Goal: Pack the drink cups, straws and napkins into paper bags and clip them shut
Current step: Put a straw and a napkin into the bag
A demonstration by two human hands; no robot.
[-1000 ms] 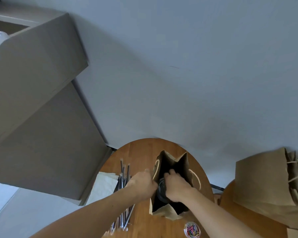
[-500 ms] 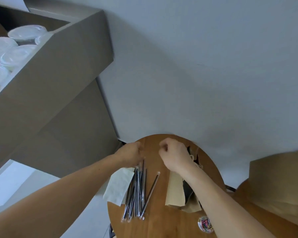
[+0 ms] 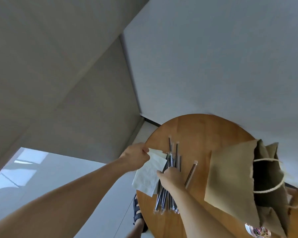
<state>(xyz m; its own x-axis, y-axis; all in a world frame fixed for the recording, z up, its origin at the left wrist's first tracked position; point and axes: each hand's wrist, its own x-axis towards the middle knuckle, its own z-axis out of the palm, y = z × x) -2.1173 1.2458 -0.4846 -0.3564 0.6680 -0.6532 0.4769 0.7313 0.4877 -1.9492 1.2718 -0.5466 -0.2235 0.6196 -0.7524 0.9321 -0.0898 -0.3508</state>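
Note:
On the round wooden table lies a bundle of dark wrapped straws, with one straw apart to its right. A stack of white napkins overhangs the table's left edge. My left hand pinches the top napkin at its upper corner. My right hand rests on the straws beside the napkins, its fingertips touching the stack; its grip is hidden. An open brown paper bag with cord handles stands at the right, its inside dark.
A small clear tub of coloured clips sits at the table's near right edge. A grey cabinet rises at the left and a white wall stands behind the table. My sandalled foot shows on the pale floor below the table.
Both hands left the bag and moved left to the napkins and straws. My left hand has taken hold of a napkin corner. The camera has swung, so the bag now sits further right.

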